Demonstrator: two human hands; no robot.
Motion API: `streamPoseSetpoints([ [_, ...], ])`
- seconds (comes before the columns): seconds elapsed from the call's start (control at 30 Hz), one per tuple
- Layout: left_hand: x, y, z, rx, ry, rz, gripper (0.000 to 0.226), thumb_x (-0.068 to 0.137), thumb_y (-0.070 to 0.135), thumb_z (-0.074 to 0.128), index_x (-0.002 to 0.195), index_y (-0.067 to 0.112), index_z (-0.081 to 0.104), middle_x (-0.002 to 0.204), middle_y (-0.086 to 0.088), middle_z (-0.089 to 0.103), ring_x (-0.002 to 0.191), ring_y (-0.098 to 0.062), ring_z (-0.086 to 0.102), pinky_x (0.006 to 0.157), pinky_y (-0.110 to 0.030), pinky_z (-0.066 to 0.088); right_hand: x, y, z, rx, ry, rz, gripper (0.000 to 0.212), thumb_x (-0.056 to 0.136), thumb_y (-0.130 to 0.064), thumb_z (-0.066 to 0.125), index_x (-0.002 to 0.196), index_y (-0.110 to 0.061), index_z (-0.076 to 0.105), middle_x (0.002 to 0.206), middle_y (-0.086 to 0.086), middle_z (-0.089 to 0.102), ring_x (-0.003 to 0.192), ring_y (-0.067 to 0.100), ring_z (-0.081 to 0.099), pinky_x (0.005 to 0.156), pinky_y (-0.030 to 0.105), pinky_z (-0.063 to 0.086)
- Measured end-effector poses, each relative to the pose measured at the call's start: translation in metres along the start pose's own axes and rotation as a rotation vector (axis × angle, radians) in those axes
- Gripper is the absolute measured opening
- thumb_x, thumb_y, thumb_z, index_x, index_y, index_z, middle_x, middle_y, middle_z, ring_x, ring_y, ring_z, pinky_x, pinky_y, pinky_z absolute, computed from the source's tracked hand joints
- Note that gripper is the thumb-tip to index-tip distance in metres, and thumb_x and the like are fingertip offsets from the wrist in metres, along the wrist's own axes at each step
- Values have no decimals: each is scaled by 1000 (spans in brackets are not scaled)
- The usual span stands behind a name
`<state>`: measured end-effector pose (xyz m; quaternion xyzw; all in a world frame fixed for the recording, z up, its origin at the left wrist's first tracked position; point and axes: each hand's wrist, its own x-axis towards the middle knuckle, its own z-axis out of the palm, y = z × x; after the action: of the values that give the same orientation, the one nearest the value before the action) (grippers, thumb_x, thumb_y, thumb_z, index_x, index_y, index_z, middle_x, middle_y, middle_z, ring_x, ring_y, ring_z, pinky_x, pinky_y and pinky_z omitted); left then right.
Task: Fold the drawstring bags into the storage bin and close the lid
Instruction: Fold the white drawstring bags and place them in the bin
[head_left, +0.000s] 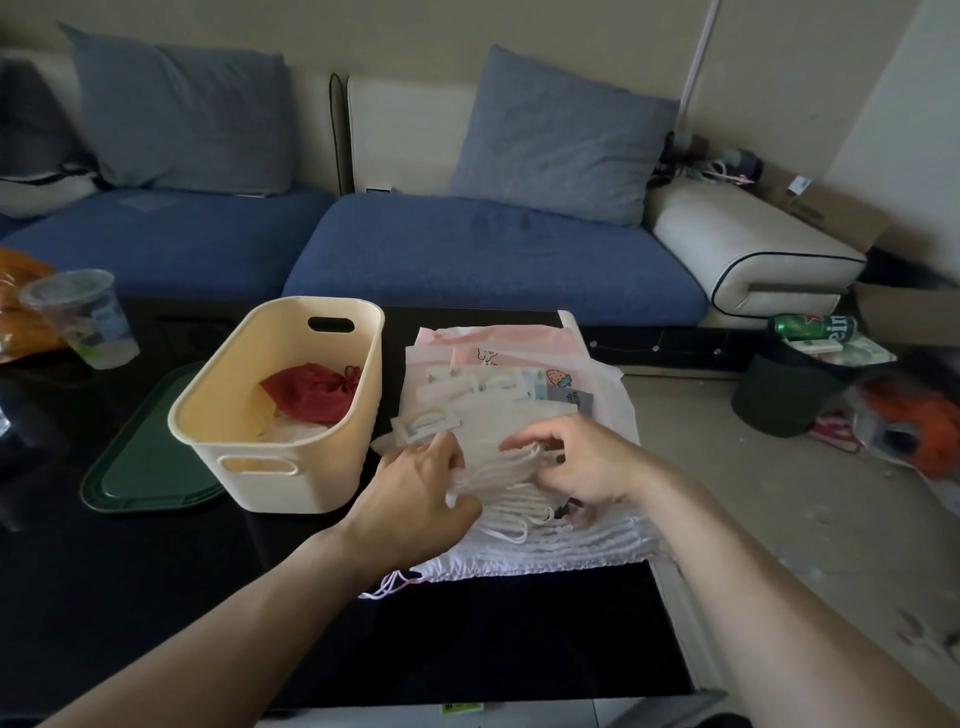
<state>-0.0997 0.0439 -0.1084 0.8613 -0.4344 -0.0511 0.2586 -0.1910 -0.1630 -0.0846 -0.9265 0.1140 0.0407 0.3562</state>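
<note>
A stack of white and pink drawstring bags lies on the black table, right of a cream storage bin. Inside the bin sits a red drawstring bag on some pale ones. The bin's dark green lid lies flat on the table, partly under the bin's left side. My left hand and my right hand both grip a bundle of white cords on the near end of the stack, fingers curled around them.
A clear plastic cup and an orange bag stand at the table's far left. A blue sofa runs behind the table. On the floor to the right are a dark bin with a green can and litter.
</note>
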Motion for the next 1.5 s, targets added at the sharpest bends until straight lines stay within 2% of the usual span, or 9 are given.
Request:
streamPoseSetpoints([
  [0.13,1,2,-12,-59,150,-7,34,80,41,47,102,16,50,89,0,62,81,-25,57,71,-32,36,-8,-4,-4,-68,181,-50,10,92,-26,67,92,-22,76,91,-9,73,88,10,66,74,26,48],
  [0.23,2,-1,-20,-103,275,-10,20,90,32,59,102,17,58,88,4,64,80,-20,60,68,-30,41,-12,-6,-9,-32,326,-81,16,81,-26,81,76,-14,71,76,1,69,70,14,60,64,31,45],
  [0.4,3,0,-24,-14,355,116,19,84,12,74,85,12,55,74,8,53,63,-17,50,64,-29,38,-11,-8,-7,-28,470,-86,27,70,-21,91,67,-17,64,63,-9,64,56,2,50,51,15,37],
  [0.67,6,-4,-17,20,231,-13,19,82,22,65,93,16,50,94,4,53,87,-18,52,74,-34,46,-10,-3,-3,-39,273,-64,23,71,-40,89,78,-33,68,80,-13,71,74,2,66,68,21,55],
  [0.9,4,-3,-18,-180,333,12,18,96,22,59,84,10,53,81,0,63,72,-16,59,64,-33,46,-8,5,-10,88,512,-100,28,67,-49,87,73,-24,76,100,-18,71,99,-1,64,90,24,49],
  [1.0,5,0,-20,-165,420,94,16,98,17,59,87,8,51,74,2,61,62,-16,57,56,-36,45,-11,3,-18,127,587,-125,28,62,-54,85,74,-30,77,88,-22,73,88,5,68,78,20,52],
  [1.2,7,4,-21,-176,603,106,10,96,9,60,90,8,52,80,3,58,71,-12,50,64,-29,44,-18,17,-28,324,543,-94,14,71,-36,85,76,-26,76,78,-11,76,73,9,72,66,16,53],
  [1.37,5,-2,-11,-249,299,51,33,88,33,72,107,17,50,80,5,61,75,-6,57,69,-22,45,-19,27,-23,445,426,-59,5,88,-11,76,89,-10,70,79,3,78,77,17,75,68,16,54],
  [1.5,6,-3,-11,-141,242,122,21,92,38,66,98,18,64,83,8,63,80,-5,58,76,-30,50,-17,23,-25,686,417,-26,4,93,-4,66,96,-4,70,68,7,69,65,20,68,66,27,58],
])
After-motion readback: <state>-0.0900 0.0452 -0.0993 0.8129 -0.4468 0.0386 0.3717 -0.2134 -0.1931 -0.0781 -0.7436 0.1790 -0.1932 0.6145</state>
